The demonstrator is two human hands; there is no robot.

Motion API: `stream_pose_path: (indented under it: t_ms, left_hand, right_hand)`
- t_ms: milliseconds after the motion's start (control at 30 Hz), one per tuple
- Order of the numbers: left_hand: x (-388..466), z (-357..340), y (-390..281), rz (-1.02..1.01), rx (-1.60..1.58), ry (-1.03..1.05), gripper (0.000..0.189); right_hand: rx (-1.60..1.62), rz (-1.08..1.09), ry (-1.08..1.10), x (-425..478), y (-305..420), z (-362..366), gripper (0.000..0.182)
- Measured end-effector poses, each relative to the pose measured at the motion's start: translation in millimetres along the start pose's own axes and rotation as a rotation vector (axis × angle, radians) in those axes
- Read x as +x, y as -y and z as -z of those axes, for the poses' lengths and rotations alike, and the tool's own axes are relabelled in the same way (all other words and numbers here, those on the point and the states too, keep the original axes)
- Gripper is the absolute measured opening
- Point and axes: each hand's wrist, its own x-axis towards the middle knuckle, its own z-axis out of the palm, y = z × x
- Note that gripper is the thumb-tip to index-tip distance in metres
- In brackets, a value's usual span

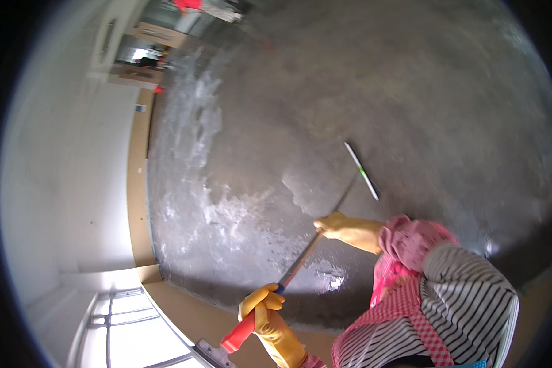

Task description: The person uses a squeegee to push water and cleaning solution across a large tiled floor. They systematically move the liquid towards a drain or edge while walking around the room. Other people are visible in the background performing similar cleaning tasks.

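Observation:
Both my hands wear yellow rubber gloves and grip one long pole [306, 254]. My right hand [335, 225] is closed around its middle. Lower left, my left hand [264, 307] holds the upper end, between a blue collar [279, 289] and a red grip [240, 332]. A grey flat piece [213, 353] projects past the red grip. The pole's far part is blurred and leads towards a thin white bar-shaped head [369, 184] with a green fitting [361, 170], probably a floor squeegee, low over or on the wet grey floor [395, 92].
Whitish wet streaks [230, 207] cover the floor at left. A pale wall [92, 184] with a tan lower band [139, 198] runs along the left, and a bright window [142, 336] is at lower left. Part of a person in red [188, 4] shows at the top near a doorway.

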Motion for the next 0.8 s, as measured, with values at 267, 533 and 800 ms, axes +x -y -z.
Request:
stream_pose_path:
  t_ms: [267,533,800]
  left_hand:
    - [-37.2,-51.0,36.6,0.221,-0.289,-0.075,0.023]
    - [-141.8,-183.8,126.6,0.405,-0.689,0.425,0.066]
    - [-47.1,-40.2,185.7,0.373,-0.68,0.309,0.042]
  right_hand:
    - [-0.903,0.212,-0.261,-111.3,-107.1,114.8,0.028]
    - [-0.871,-0.411,-0.348,-212.2,-283.7,230.0,0.036]
    - [-1.055,-0.041,-0.259,-92.1,-161.1,103.6,0.029]
